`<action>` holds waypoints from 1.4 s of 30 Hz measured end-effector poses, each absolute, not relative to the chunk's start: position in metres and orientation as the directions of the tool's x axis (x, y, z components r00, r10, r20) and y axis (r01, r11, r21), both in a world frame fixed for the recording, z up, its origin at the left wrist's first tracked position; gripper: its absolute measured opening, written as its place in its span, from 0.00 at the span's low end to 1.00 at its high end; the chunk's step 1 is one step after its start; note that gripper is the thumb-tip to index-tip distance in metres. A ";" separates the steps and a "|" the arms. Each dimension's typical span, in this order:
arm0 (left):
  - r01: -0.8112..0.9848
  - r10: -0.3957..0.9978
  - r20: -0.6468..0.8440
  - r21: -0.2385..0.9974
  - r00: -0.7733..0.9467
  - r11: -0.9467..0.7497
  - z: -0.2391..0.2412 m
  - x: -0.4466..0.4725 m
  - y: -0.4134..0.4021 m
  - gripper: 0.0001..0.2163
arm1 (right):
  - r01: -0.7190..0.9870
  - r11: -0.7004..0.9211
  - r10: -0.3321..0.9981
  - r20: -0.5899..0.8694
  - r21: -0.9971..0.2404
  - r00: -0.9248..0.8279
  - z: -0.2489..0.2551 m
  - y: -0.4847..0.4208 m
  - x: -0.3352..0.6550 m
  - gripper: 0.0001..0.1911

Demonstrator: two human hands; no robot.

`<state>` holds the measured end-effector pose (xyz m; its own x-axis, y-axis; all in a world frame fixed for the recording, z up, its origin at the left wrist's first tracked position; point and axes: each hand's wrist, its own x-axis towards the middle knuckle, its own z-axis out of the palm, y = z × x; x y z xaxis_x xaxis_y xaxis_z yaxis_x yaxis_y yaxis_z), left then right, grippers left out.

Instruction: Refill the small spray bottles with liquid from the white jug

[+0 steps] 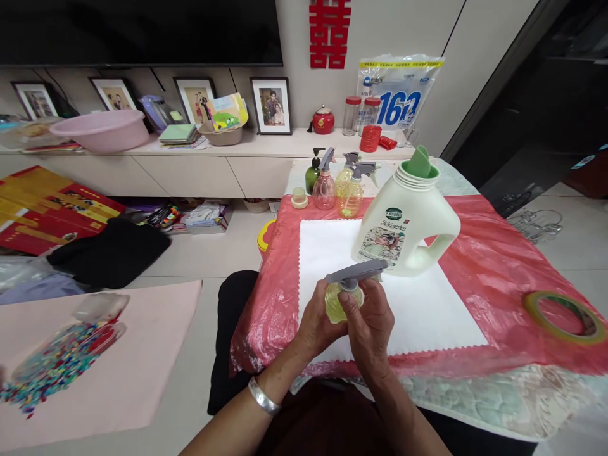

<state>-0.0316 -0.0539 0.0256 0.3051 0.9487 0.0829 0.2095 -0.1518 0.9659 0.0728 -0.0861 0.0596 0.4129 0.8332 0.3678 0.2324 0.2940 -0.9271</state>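
Observation:
A small yellow spray bottle (336, 305) with a grey trigger head (356, 271) is held up in front of me, above a white cloth. Around the body of the bottle wraps my left hand (317, 322), with a silver bangle on its wrist. My right hand (369, 323) closes on the collar below the trigger head, its thumb pressed to the front. Just beyond stands a large cream detergent jug (408, 218), uncapped, with a green spout (420, 162) in its mouth. The white cloth (327, 244) lies under the jug.
Behind the cloth stand a pink spray bottle (325, 190), two yellow spray bottles (350, 197), a green pump bottle (312, 176) and a clear cap (299, 197). Tape (534, 310) lies right on the red plastic cover (270, 304). Colourful beads (57, 361) cover a pink surface at left.

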 end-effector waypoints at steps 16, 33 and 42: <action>0.229 0.958 0.051 0.966 0.282 -0.119 0.026 -0.031 -0.054 0.38 | 0.309 0.260 0.870 0.361 -0.915 0.336 0.062 -0.086 0.080 0.20; 0.279 0.967 0.042 0.954 0.251 -0.114 0.031 -0.030 -0.054 0.39 | 0.150 0.267 0.930 0.295 -0.952 0.218 0.061 -0.079 0.094 0.18; 0.298 0.970 0.052 0.947 0.236 -0.123 0.029 -0.029 -0.055 0.37 | -0.184 0.237 0.962 0.204 -0.954 0.181 0.054 -0.073 0.094 0.20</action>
<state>-0.0290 -0.0548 0.0293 0.2361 0.9704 0.0518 0.2981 -0.1230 0.9466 0.0937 -0.0729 0.0537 0.1811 0.9620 0.2042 -0.1840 0.2371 -0.9539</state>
